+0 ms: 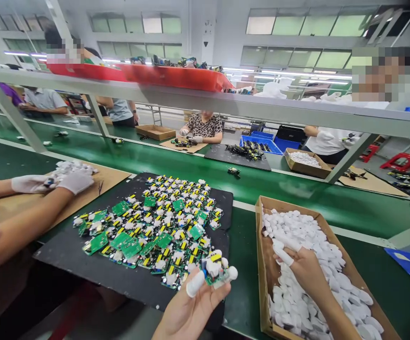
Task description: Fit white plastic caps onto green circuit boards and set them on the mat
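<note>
My left hand, with a white finger cot on the thumb, grips a small circuit board by its edges. The board carries a yellow-topped part, white blobs and a round white piece at its right end. Over a cardboard box of white flat pieces, my right hand reaches in with its cot-covered fingertips close together. What lies between those fingertips blends with the white pieces. Many similar circuit boards cover a black mat left of my hands, some with their green undersides up.
At the left, a co-worker's gloved hands handle a part beside a white pile on cardboard. A green conveyor belt runs behind the mat, carrying a small assembly. Red trays rest on the overhead shelf. Other people sit across.
</note>
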Action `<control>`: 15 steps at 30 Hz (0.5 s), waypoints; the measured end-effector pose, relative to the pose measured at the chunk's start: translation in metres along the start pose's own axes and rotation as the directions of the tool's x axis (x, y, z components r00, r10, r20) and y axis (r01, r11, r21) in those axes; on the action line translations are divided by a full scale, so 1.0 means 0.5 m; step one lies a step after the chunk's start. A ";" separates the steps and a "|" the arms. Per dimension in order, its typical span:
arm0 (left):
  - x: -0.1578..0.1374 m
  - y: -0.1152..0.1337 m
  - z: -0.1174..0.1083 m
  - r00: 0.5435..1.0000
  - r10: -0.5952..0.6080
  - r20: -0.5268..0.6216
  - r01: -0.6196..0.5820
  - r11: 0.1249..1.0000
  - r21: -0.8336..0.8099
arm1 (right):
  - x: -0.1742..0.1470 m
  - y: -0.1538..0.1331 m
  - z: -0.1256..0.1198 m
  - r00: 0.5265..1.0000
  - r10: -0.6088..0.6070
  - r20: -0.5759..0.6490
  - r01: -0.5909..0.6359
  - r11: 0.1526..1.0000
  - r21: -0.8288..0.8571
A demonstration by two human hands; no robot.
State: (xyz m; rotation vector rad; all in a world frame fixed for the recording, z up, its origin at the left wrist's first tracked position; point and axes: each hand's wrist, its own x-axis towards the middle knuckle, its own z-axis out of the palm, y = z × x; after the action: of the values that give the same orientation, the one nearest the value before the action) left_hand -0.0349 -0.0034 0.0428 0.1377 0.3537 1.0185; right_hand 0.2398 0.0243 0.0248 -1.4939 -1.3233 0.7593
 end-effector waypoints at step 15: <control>0.001 -0.075 -0.027 0.938 -0.207 0.277 0.130 0.953 0.272 | -0.178 -0.097 0.145 0.894 -0.447 -0.031 0.422 0.818 0.391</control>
State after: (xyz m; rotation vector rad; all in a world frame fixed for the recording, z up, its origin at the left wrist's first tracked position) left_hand -0.0092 -0.0232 0.0195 0.4800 0.2072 0.7633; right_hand 0.1373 -0.0460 0.0325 -0.8120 -1.3959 0.7158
